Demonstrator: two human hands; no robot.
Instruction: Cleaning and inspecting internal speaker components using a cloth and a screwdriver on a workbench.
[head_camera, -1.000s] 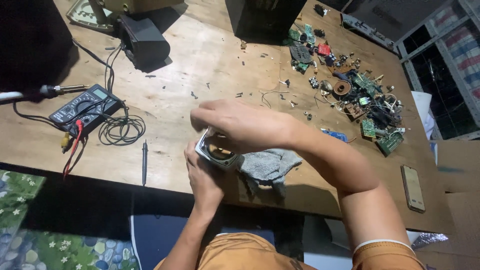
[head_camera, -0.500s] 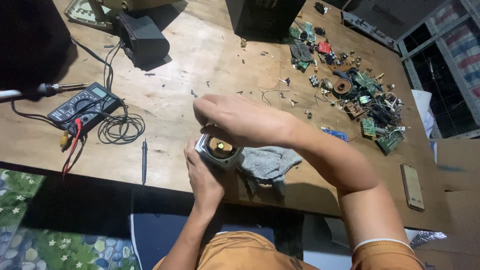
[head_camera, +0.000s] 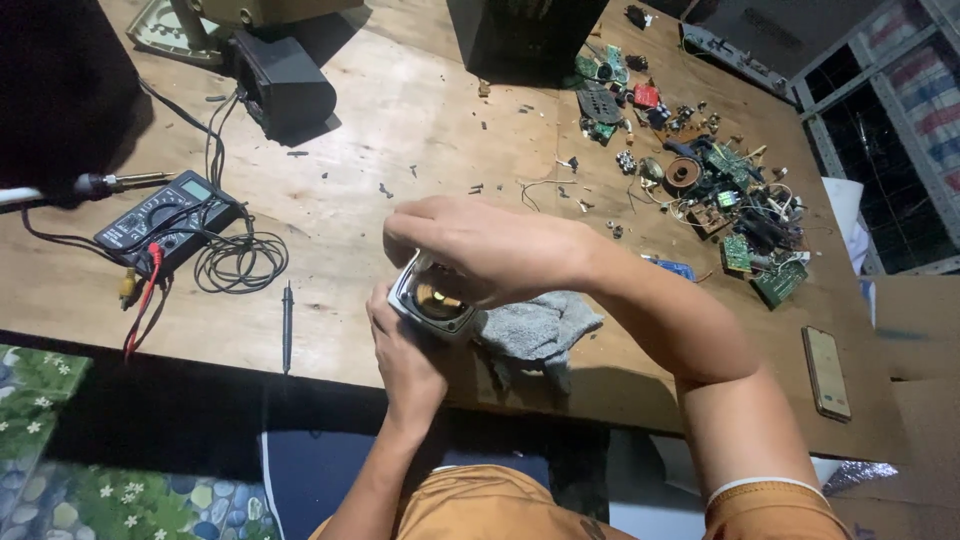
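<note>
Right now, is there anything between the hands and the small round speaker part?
Nothing visible. The left hand grips the small speaker from below, and the right hand covers its top, touching it directly. The grey cloth lies beside it, not between.

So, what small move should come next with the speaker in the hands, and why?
Probably take the grey cloth in the right hand and wipe the small speaker. The left hand already supports it from below with the gold cone facing up, the right hand only covers its top, and the cloth lies right beside it.
</note>
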